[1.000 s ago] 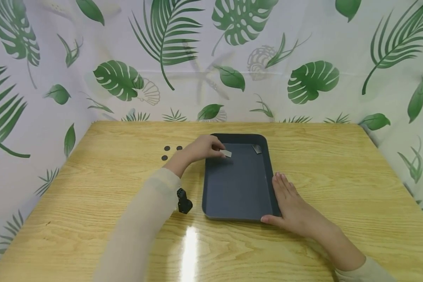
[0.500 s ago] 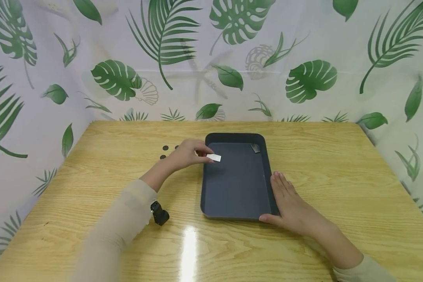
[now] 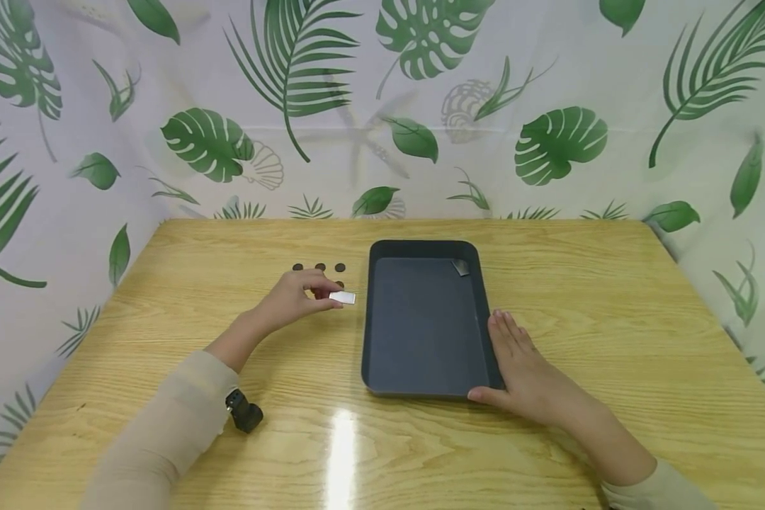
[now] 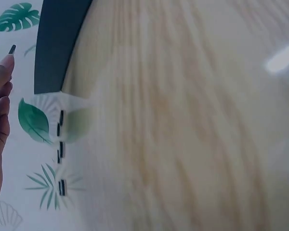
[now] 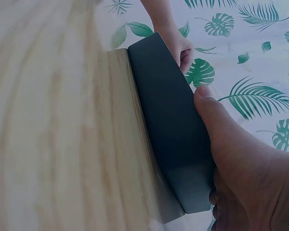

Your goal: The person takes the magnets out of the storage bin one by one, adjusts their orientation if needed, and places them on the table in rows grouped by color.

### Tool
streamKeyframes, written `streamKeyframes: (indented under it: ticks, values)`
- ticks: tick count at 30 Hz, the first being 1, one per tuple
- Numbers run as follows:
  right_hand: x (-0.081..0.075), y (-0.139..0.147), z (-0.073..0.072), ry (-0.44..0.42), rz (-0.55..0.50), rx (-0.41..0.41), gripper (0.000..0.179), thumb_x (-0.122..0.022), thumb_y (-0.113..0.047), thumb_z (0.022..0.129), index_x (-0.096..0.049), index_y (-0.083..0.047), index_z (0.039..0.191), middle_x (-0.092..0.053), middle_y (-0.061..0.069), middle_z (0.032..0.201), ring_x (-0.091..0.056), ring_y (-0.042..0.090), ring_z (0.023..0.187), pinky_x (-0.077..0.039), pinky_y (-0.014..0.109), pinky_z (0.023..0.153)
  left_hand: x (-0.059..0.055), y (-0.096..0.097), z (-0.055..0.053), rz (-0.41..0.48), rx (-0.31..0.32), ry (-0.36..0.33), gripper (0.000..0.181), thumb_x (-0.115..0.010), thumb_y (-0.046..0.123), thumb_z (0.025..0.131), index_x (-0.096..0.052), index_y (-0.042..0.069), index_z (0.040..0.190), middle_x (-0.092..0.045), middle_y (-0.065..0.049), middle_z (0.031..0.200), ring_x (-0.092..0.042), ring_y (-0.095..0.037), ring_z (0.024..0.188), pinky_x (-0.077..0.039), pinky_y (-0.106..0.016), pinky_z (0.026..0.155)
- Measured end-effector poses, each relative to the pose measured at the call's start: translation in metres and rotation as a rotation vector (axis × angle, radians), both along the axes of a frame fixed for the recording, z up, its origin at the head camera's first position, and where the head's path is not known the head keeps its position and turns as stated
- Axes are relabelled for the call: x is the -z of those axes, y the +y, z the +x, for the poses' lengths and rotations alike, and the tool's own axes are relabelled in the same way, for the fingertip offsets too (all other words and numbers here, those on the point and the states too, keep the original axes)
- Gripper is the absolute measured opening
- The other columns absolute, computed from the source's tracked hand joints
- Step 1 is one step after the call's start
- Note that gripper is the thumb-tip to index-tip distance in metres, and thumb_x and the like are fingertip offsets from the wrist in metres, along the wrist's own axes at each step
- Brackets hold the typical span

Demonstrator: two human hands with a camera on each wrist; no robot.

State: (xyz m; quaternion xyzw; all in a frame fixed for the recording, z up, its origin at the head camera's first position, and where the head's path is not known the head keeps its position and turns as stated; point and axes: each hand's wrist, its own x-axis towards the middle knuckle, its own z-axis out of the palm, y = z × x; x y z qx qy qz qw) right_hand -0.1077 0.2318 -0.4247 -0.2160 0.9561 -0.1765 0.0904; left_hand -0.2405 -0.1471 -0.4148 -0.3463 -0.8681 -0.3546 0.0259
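Note:
My left hand [image 3: 293, 301] pinches a small, flat, pale shiny piece [image 3: 342, 297] between thumb and fingertips, just left of the dark grey tray [image 3: 427, 333]. In the left wrist view, the same piece [image 4: 12, 49] appears edge-on at the fingertips. My right hand [image 3: 532, 375] rests against the tray's near right corner. Its fingers lie straight along the outer right wall, and the thumb touches the near rim. A second small metallic piece [image 3: 461, 268] lies inside the tray, in the far right corner.
Several small dark discs [image 3: 321, 267] lie on the wooden table [image 3: 612, 297], left of the tray and partly behind my left hand. A black camera [image 3: 245, 411] is worn on the left wrist. Leaf-patterned cloth [image 3: 357, 163] hangs behind the table.
My left hand has moved left and slightly nearer, carrying the pale piece from over the tray to outside its left wall. More discs show. My right hand stays at the tray.

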Motion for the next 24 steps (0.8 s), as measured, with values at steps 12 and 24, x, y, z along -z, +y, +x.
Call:
streamKeyframes:
  ticks: [12,24]
  values:
    - [0.000,-0.001,0.000,-0.006,-0.014,-0.001,0.108,-0.056,-0.059,0.087,0.004,0.007,0.148,0.009,0.026,0.155,0.010,0.038,0.143,0.006,0.043,0.116,0.009,-0.010,0.000,-0.109,-0.073,-0.088,0.019,-0.074,0.013,0.081,-0.073,0.003,0.098,-0.061,-0.001,0.076,-0.049,-0.010,0.067,-0.042,-0.022,0.060]
    - [-0.001,0.000,0.000,-0.011,-0.009,0.004,0.108,-0.055,-0.059,0.087,0.005,0.006,0.148,0.010,0.025,0.155,0.011,0.037,0.143,0.006,0.042,0.116,0.017,-0.008,-0.002,-0.247,-0.114,-0.165,0.025,-0.074,0.023,0.083,-0.073,0.003,0.098,-0.063,0.000,0.077,-0.051,-0.010,0.066,-0.043,-0.023,0.060]
